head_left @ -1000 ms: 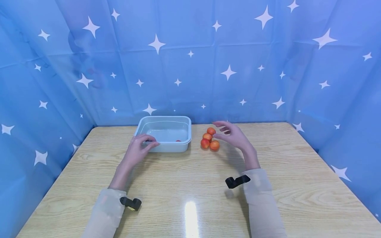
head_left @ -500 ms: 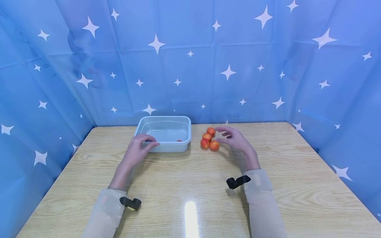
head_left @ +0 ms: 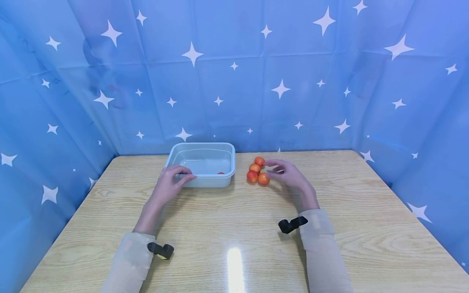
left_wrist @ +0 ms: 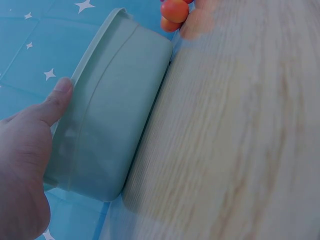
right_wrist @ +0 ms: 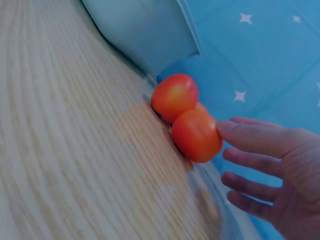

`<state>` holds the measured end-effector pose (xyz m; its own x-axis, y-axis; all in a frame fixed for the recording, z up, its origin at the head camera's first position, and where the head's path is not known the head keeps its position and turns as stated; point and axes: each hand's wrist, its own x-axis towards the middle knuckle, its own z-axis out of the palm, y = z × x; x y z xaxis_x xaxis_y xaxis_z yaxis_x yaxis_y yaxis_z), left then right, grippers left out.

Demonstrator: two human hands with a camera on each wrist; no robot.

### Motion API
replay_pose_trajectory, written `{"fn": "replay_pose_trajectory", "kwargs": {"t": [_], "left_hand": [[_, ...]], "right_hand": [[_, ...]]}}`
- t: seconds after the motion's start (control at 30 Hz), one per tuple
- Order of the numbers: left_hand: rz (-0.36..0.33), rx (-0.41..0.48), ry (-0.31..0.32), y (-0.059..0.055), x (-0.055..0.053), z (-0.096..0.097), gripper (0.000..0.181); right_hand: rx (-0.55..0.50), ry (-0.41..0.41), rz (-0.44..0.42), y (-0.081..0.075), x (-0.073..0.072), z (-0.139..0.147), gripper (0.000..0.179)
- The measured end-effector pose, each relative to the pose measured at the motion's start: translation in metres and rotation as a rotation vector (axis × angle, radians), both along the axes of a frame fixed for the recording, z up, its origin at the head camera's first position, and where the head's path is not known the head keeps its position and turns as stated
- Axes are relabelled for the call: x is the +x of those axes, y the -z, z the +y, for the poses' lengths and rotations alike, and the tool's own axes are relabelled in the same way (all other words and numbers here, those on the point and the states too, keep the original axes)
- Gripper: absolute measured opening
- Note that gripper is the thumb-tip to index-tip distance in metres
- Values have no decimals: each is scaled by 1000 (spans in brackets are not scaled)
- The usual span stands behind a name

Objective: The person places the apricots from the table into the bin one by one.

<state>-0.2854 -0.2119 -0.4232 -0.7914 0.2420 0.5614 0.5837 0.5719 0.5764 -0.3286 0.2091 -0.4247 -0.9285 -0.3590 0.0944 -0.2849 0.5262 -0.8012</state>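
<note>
My left hand [head_left: 171, 180] grips the near-left rim of a pale blue plastic container [head_left: 212, 181]. In the left wrist view its thumb lies on the outside of the rim. A small red bit [head_left: 221, 173] shows inside the container over the near wall; the rest of it is hidden. Several orange-red tomatoes sit clustered to the container's right, the nearest-right tomato [head_left: 264, 179] beside my right hand [head_left: 293, 176]. In the right wrist view that hand's fingers are extended and apart, and its thumb tip is at the side of the closest tomato [right_wrist: 197, 136]. Nothing is held there.
The wooden table [head_left: 220, 219] ends at the back against a blue curtain [head_left: 234, 101] with white stars. Black wrist cameras sit on both sleeves. A bright light reflection [head_left: 235, 268] lies on the table near the front.
My right hand has come down and slightly left to the tomatoes, its fingers drawing a little closer together. My left hand has stayed on the container's rim.
</note>
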Motion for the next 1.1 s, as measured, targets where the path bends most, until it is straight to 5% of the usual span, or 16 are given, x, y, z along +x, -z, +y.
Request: {"fn": "replay_pose_trajectory", "kwargs": {"t": [1.1], "left_hand": [[-4, -3, -8, -1, 1, 1, 9]], "right_hand": [[21, -79, -51, 8, -2, -5, 40]]}}
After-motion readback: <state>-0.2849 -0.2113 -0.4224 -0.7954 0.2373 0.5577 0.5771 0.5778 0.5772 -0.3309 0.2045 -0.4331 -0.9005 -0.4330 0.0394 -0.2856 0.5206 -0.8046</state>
